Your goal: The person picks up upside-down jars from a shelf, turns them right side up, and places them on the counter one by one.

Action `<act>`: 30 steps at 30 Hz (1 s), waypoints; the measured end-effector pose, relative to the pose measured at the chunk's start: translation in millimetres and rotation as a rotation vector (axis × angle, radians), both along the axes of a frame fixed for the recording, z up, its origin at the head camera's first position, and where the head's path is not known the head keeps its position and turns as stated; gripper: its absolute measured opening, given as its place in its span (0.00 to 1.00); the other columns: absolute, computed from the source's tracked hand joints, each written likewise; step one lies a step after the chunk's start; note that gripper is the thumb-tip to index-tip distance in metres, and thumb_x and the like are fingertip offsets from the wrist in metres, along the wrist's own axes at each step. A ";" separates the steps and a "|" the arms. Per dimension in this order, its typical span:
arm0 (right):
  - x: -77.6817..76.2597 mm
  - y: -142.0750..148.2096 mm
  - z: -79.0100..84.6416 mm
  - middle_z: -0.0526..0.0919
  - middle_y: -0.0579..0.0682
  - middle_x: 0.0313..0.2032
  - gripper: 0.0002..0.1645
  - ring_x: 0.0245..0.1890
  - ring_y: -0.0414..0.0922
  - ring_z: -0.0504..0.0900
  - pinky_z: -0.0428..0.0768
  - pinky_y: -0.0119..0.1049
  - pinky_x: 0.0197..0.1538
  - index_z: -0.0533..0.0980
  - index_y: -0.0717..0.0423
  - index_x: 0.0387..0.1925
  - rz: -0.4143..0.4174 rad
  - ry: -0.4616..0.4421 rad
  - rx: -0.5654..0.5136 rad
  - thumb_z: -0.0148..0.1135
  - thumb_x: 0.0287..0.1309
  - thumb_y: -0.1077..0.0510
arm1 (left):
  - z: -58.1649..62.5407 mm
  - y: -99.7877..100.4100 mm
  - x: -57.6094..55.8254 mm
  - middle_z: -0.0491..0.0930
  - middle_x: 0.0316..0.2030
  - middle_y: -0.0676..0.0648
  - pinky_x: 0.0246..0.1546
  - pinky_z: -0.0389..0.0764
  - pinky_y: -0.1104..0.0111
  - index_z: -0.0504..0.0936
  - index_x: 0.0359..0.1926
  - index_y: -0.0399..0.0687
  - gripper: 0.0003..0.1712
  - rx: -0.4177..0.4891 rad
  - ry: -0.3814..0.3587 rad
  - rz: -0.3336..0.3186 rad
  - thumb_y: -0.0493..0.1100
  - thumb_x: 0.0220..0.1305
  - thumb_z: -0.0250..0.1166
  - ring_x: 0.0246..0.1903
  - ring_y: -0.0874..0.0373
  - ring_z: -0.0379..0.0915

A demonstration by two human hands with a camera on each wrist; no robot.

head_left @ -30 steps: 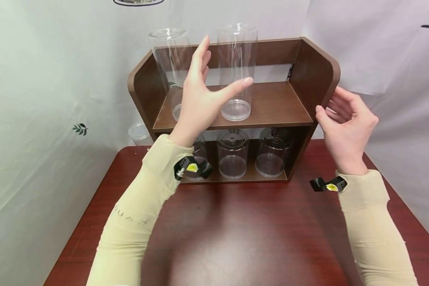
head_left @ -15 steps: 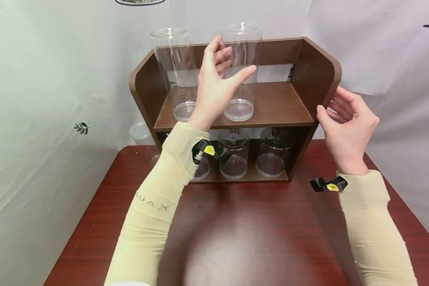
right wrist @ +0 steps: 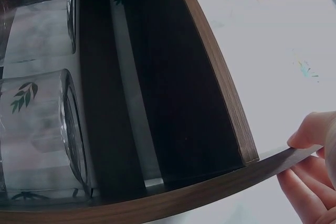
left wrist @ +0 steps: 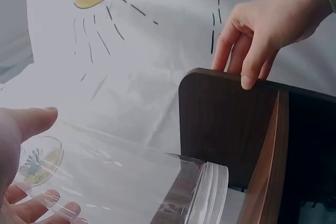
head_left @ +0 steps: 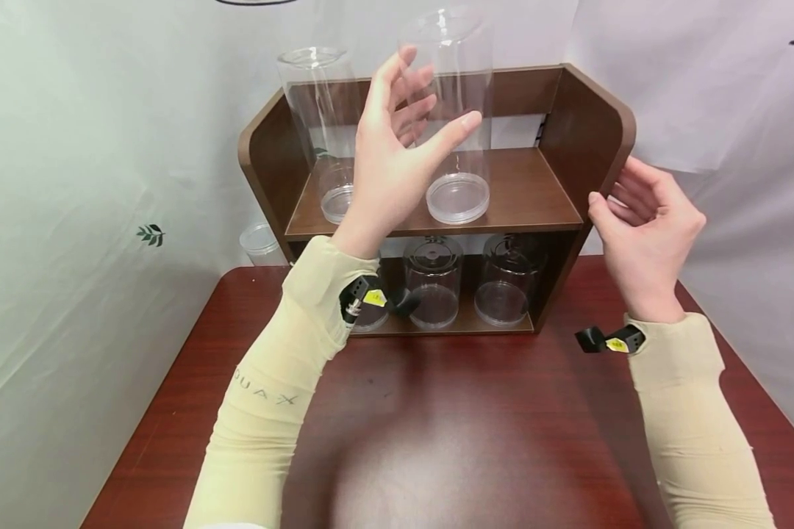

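My left hand grips a tall clear jar, thumb on the near side and fingers behind its wall. The jar stands above the upper board of a brown two-tier shelf; its base appears lifted off the board. In the left wrist view, the clear jar lies across the lower part, its ridged base toward the shelf. At the right side panel my right hand pinches the edge, thumb inside and fingers outside, as the right wrist view also shows. A second tall clear jar stands on the upper left, partly behind my left hand.
Several shorter clear jars, among them one in the middle and one at the right, stand in the lower tier. Another clear container is behind the shelf's left side. The shelf stands on a dark red table against white cloth.
My left hand moved right onto the right-hand tall jar and took hold of it. The jar has risen and come nearer. My right hand stays on the side panel.
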State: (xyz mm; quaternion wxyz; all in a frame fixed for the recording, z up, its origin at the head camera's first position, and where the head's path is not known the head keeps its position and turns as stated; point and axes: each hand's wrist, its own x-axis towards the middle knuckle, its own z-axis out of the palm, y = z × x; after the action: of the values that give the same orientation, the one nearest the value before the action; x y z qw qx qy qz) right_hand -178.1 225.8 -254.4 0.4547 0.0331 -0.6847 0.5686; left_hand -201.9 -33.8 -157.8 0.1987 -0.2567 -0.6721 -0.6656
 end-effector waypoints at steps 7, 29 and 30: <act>-1.8 1.7 -2.2 0.88 0.55 0.45 0.23 0.42 0.43 0.88 0.84 0.29 0.46 0.85 0.56 0.52 -0.007 0.008 0.009 0.72 0.52 0.68 | -11.1 -5.3 9.0 0.75 0.61 0.49 0.62 0.71 0.71 0.64 0.70 0.44 0.46 -0.010 0.028 -0.045 0.35 0.54 0.79 0.58 0.58 0.74; 1.4 3.8 -0.1 0.88 0.56 0.45 0.23 0.42 0.43 0.88 0.84 0.29 0.46 0.86 0.56 0.52 -0.012 0.005 -0.005 0.73 0.51 0.68 | -66.8 -33.2 53.7 0.77 0.59 0.43 0.63 0.74 0.56 0.67 0.69 0.40 0.44 0.107 0.074 -0.149 0.24 0.52 0.75 0.59 0.49 0.76; 1.5 3.8 0.0 0.88 0.56 0.45 0.23 0.42 0.43 0.88 0.84 0.29 0.46 0.86 0.56 0.52 -0.013 0.005 -0.008 0.73 0.51 0.68 | -70.3 -34.3 54.7 0.77 0.59 0.43 0.63 0.74 0.55 0.66 0.69 0.40 0.45 0.103 0.076 -0.152 0.24 0.51 0.75 0.59 0.47 0.76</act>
State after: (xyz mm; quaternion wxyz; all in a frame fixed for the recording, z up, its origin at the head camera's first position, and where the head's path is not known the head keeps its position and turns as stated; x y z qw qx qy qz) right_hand -176.5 229.5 -254.5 0.4604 0.0284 -0.6814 0.5683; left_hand -147.2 -68.1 -228.1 0.1857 -0.3215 -0.6073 -0.7023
